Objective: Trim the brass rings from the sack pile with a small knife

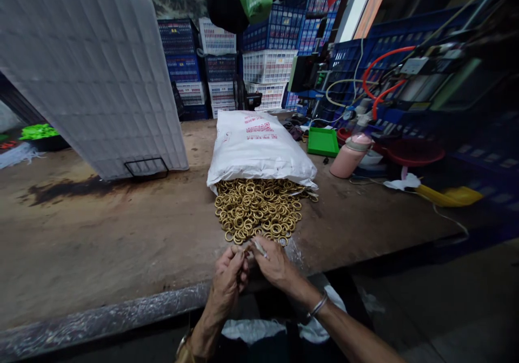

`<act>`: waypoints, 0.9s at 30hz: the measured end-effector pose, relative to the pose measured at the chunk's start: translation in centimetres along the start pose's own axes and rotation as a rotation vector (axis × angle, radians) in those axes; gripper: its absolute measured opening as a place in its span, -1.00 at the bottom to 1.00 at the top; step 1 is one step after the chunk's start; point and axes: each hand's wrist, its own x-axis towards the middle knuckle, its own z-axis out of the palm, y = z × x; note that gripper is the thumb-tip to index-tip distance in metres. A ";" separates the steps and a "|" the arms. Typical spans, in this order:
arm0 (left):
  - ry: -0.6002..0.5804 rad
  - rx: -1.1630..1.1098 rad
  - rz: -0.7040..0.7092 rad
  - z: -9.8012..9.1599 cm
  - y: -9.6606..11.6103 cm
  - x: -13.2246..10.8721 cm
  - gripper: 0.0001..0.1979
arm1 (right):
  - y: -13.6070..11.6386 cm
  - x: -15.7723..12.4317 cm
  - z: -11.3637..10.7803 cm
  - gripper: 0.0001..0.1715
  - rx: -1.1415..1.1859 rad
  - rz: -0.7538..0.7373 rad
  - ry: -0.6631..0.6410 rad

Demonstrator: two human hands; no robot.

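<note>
A heap of brass-coloured rings (pixel 259 211) spills from the open end of a white sack (pixel 259 144) with red print, lying on the brown table. At the heap's near edge, close to the table's front, my two hands meet at the fingertips. My left hand (pixel 229 276) is closed in a pinch; the small thing between its thumb and finger is too hidden to name. Closed round a slim pale-grey tool (pixel 260 248), my right hand (pixel 275 264) points its fingers at the left fingertips. The tool's tip is hard to make out.
A tall grey ribbed panel (pixel 105 76) leans on a black wire stand at the left. Right of the sack are a green tray (pixel 323 142), a pink bottle (pixel 351 156), a red dish (pixel 416 152) and a machine with orange hoses. Stacked crates (pixel 270 65) stand behind.
</note>
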 end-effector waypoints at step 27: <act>-0.069 -0.293 -0.078 -1.3 0.2 -1.0 -0.80 | 1.6 2.5 -1.2 -0.81 -0.714 0.079 0.053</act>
